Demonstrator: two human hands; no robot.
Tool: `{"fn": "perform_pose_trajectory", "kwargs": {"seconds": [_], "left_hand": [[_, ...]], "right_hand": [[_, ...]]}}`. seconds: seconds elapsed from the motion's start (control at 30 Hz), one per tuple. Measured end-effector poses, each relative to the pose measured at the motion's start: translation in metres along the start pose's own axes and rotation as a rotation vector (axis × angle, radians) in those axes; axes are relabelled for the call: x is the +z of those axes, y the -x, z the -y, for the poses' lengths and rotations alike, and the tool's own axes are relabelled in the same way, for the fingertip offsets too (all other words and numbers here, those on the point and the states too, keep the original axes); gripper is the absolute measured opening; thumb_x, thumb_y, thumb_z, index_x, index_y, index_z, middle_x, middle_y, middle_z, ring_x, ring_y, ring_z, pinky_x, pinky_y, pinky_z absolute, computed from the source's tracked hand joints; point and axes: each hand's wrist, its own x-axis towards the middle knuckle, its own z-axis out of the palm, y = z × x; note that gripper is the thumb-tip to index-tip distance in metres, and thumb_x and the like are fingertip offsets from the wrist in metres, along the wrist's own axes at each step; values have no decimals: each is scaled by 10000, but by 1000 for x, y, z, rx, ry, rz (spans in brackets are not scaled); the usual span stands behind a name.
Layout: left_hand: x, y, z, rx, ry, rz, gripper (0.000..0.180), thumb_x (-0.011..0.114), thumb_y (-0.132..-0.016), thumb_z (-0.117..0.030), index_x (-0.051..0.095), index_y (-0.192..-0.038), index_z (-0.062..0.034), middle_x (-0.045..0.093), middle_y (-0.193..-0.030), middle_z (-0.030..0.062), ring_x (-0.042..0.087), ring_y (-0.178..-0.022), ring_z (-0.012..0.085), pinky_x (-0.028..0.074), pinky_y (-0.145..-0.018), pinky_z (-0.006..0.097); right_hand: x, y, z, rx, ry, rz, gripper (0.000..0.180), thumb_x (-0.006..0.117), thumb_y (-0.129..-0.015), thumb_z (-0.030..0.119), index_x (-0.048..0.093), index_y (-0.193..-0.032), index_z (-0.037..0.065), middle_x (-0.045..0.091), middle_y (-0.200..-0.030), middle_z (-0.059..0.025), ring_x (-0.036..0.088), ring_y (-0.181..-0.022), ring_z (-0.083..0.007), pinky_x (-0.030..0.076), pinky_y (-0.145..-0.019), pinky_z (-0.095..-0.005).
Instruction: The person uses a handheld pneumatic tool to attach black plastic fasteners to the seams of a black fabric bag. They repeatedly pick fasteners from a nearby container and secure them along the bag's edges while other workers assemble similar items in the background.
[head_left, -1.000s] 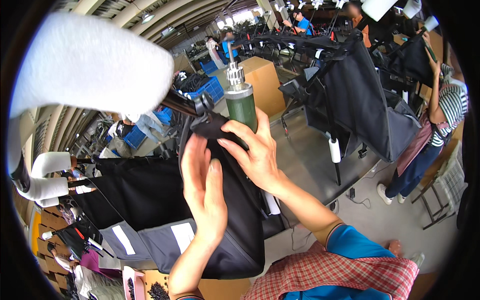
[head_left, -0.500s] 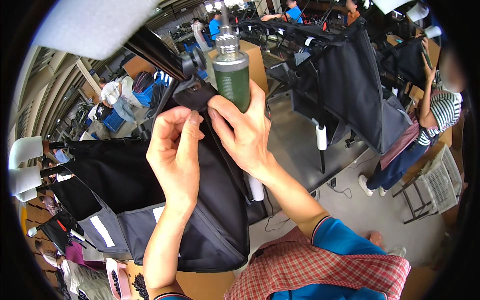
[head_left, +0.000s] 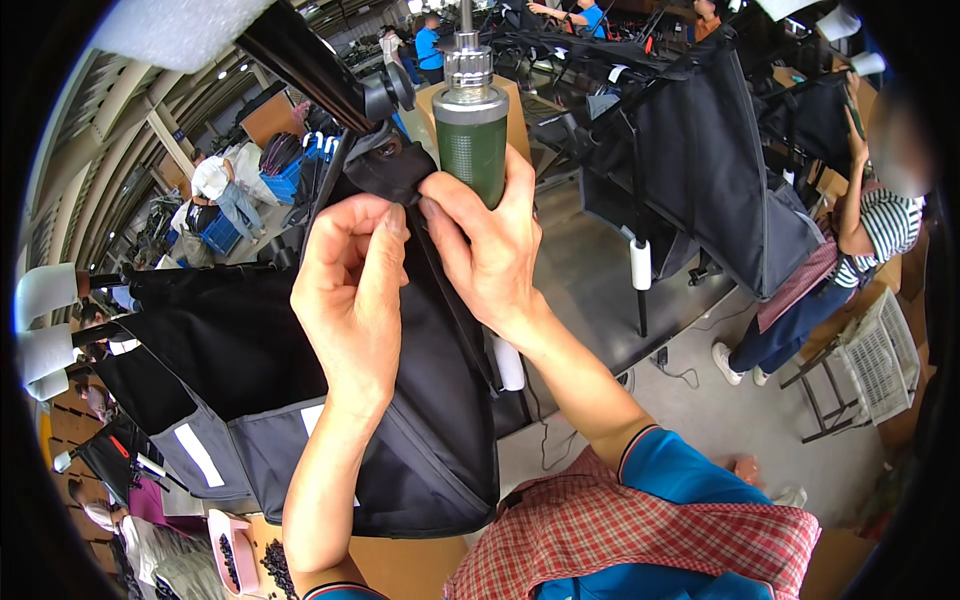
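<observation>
The right hand (head_left: 490,250) has its grip clamped around a green cylindrical power tool (head_left: 472,150), which stands roughly upright with its metal end and thin shaft toward the top; its thumb and forefinger also meet at the edge of a black fabric flap (head_left: 395,170). The left hand (head_left: 348,290) is just beside it, below the flap, its grip drawn together with thumb against curled forefinger; I cannot tell whether anything is pinched there. The flap lies at the lower end of a black tube (head_left: 305,75) bearing a black knob (head_left: 390,92). Beneath the left forearm spreads a black fabric body (head_left: 225,340) with grey pockets. To the right is a grey metal table (head_left: 585,305) and another black fabric piece (head_left: 700,170); beyond that, a co-worker in a striped top (head_left: 893,225) has raised hands. At lower left, a pink tray (head_left: 246,556) sits beside small dark pieces (head_left: 273,566).
</observation>
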Motion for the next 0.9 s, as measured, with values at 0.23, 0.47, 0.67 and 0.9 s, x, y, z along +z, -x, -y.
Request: {"fn": "perform_pose_trajectory", "kwargs": {"seconds": [0.23, 0.47, 0.67, 0.9], "left_hand": [[3, -5, 1, 59, -121, 46, 142, 628, -906, -60, 579, -1028, -5, 593, -885, -7, 506, -687, 17, 383, -561, 172], [12, -6, 2, 90, -108, 2, 172, 625, -883, -34, 566, -1038, 11, 595, -813, 26, 501, -602, 32, 396, -515, 181], [4, 0, 7, 123, -236, 116, 356, 479, -952, -37, 459, -1298, 46, 564, -1248, 157, 550, -1167, 218, 449, -937, 296], [-14, -20, -1, -90, 12, 249, 309, 464, -953, -61, 508, -1218, 92, 600, -1186, 172, 572, -1135, 231, 428, -1003, 342]], "right_hand": [[-20, -10, -7, 27, -143, -29, 227, 684, -816, 52, 634, -1018, 142, 541, -1071, -164, 592, -945, -321, 501, -763, -388], [-19, -20, -14, 61, -271, 24, 194, 669, -843, 60, 632, -1022, 125, 542, -1038, -127, 559, -931, -260, 475, -790, -352], [-6, -16, -22, 256, -535, 166, 161, 620, -914, 96, 604, -1069, 53, 522, -981, -45, 575, -778, -90, 467, -717, -235], [-8, -21, -21, 318, -727, 187, 144, 614, -915, 114, 608, -1051, 67, 543, -937, -33, 567, -749, -76, 482, -682, -232]]}}
